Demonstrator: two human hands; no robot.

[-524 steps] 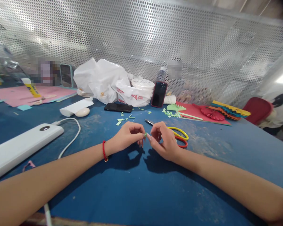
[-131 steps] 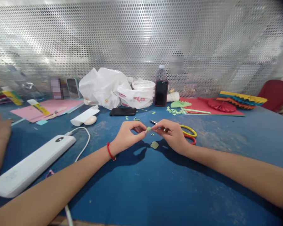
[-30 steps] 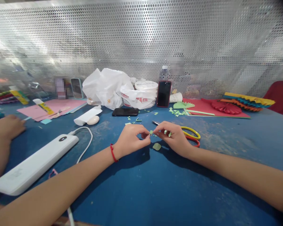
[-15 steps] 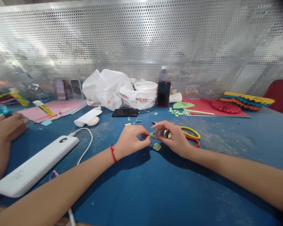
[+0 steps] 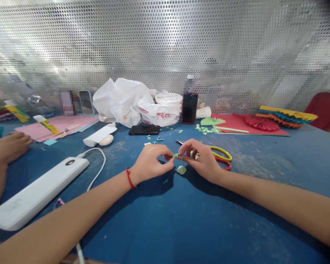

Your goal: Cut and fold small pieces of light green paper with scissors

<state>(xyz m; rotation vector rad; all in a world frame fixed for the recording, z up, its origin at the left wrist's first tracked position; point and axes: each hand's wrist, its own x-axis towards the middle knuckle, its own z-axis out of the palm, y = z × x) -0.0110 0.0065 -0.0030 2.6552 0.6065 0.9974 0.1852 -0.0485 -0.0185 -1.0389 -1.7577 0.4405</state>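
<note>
Between the fingertips of both hands is a small piece of light green paper (image 5: 176, 156). My left hand (image 5: 155, 161), with a red cord bracelet at the wrist, pinches its left side. My right hand (image 5: 200, 157) pinches the other side with thumb and forefinger. Just below the fingertips, another pale green paper piece (image 5: 181, 169) lies on the blue table (image 5: 165, 223). Scissors with yellow and red handles (image 5: 222, 154) lie partly hidden behind my right hand, their tip showing above it. More green paper is partly covered by the right fingers.
A white power bank (image 5: 41, 190) with a cable lies at left, beside a co-worker's hand (image 5: 13, 146). Behind are a black phone (image 5: 144, 129), white plastic bags (image 5: 121, 102) and a propped phone (image 5: 189, 108). Green scraps (image 5: 206, 129) and red paper (image 5: 233, 119) lie at the back right.
My fingertips have come closer together on the small green paper, the right thumb and forefinger now meeting it. The view has shifted slightly; the scissors and loose paper piece stay put.
</note>
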